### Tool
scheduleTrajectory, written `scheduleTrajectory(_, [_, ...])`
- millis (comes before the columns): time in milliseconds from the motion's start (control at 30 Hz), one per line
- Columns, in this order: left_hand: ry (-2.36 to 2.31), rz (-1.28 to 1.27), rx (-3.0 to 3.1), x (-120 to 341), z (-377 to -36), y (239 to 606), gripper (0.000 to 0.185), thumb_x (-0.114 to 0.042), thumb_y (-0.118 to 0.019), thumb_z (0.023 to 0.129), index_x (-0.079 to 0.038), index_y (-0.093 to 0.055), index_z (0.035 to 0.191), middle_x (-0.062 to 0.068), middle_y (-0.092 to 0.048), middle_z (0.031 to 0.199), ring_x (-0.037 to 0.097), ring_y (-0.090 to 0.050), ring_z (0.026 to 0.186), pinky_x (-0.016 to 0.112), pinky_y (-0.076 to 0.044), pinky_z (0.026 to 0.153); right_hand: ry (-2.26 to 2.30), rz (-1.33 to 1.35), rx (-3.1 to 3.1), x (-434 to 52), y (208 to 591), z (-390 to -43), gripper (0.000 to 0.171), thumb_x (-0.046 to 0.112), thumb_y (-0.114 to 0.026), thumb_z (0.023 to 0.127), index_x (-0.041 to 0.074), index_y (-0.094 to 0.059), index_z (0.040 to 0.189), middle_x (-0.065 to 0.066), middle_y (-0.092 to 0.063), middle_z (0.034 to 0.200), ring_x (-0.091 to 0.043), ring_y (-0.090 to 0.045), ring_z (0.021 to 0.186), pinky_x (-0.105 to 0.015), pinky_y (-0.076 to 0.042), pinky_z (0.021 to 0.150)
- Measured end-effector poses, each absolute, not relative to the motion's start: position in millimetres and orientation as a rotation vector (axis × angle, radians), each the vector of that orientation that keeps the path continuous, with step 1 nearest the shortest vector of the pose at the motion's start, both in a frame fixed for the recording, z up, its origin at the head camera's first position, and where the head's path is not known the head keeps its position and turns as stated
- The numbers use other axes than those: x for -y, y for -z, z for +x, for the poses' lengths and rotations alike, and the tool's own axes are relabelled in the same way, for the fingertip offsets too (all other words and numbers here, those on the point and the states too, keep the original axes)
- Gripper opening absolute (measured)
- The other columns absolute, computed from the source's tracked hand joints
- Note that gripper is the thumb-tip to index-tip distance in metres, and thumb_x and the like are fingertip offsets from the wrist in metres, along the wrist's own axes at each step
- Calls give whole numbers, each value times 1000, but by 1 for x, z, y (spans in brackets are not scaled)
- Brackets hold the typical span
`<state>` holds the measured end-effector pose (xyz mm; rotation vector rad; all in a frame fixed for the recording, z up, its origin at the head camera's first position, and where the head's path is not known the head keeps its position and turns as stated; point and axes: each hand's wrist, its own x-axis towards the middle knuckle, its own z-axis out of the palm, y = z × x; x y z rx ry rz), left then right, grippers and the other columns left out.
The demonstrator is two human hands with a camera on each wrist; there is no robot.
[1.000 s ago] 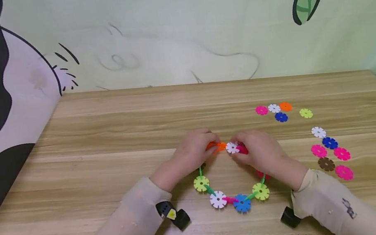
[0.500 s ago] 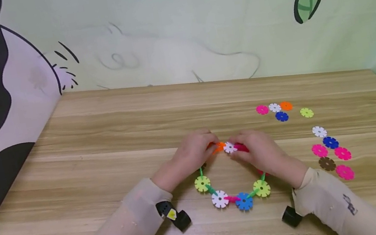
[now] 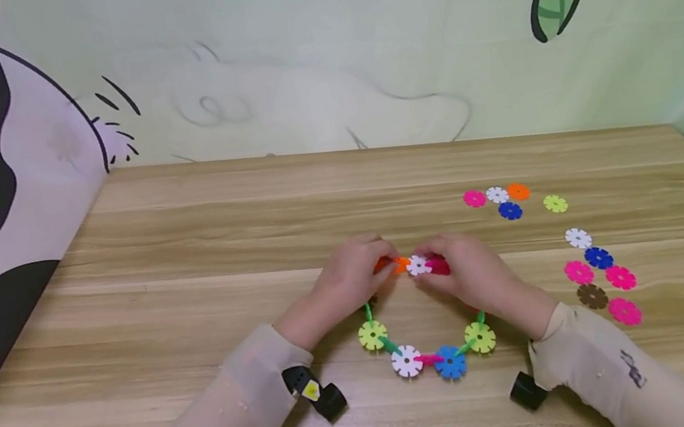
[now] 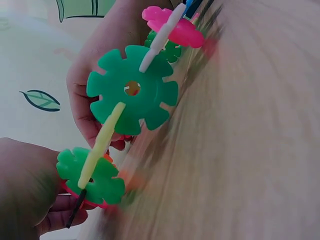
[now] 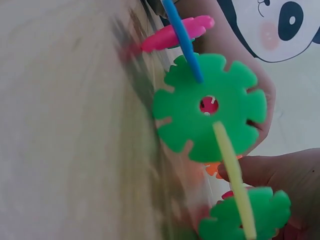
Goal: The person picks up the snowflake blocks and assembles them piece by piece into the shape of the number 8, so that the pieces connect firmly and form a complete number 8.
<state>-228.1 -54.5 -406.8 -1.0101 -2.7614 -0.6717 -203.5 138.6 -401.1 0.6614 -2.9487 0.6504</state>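
Note:
Snowflake building discs, slotted together edge to edge, form a ring between the hands in the head view. My left hand point(image 3: 355, 270) pinches the orange disc point(image 3: 401, 265) at the ring's far side. Beside it, my right hand point(image 3: 473, 278) grips a pink disc point(image 3: 437, 267) and touches the white disc point(image 3: 418, 265), which meets the orange one. The near side carries a blue disc point(image 3: 451, 362), another white disc point(image 3: 406, 361) and two yellow-green discs. A green disc point(image 4: 132, 90) stands large in the left wrist view. Fingers hide parts of the ring.
Loose discs lie flat on the wooden table point(image 3: 182, 242) at the right, among them an orange disc point(image 3: 518, 191), a yellow-green disc point(image 3: 556, 204) and a brown disc point(image 3: 592, 296). A printed wall point(image 3: 288, 63) borders the table's far edge.
The white disc between the hands has shifted slightly left, closer against the orange disc. The ring's near side has swung a little to the right. Both hands keep their hold.

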Motion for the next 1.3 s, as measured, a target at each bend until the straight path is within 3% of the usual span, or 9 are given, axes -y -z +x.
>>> scheduleTrajectory(233, [648,-1034,2756,55,-229,408,10,-14,-66,90,-8,-71,96,4,-67,92,17,-63,85,30,-53,78,-651,634,2974,-138,399,-203,34,24,-72,85,2,-68,111,-11,-69,103,-20,-59,86,-37,-52,77])
scheduleTrajectory(600, [685,-1037,2734,55,-228,407,7,-11,-66,90,-7,-70,93,5,-67,91,19,-64,86,32,-54,79,-654,618,2983,-138,398,-203,36,23,-72,86,-1,-67,112,-14,-69,105,-22,-60,87,-38,-53,78])
scheduleTrajectory(967, [903,-917,2853,57,-230,405,19,-15,-60,94,-7,-68,109,7,-68,104,20,-62,91,34,-53,86,-677,599,2973,-140,398,-203,37,22,-72,86,0,-66,114,-14,-69,106,-22,-61,87,-38,-54,79])
scheduleTrajectory(1300, [805,-1017,2848,56,-230,406,15,-16,-65,91,-8,-72,101,6,-68,99,18,-64,89,32,-53,82,-674,644,2965,-140,399,-203,34,23,-72,86,2,-67,112,-13,-69,108,-24,-63,94,-40,-54,83])
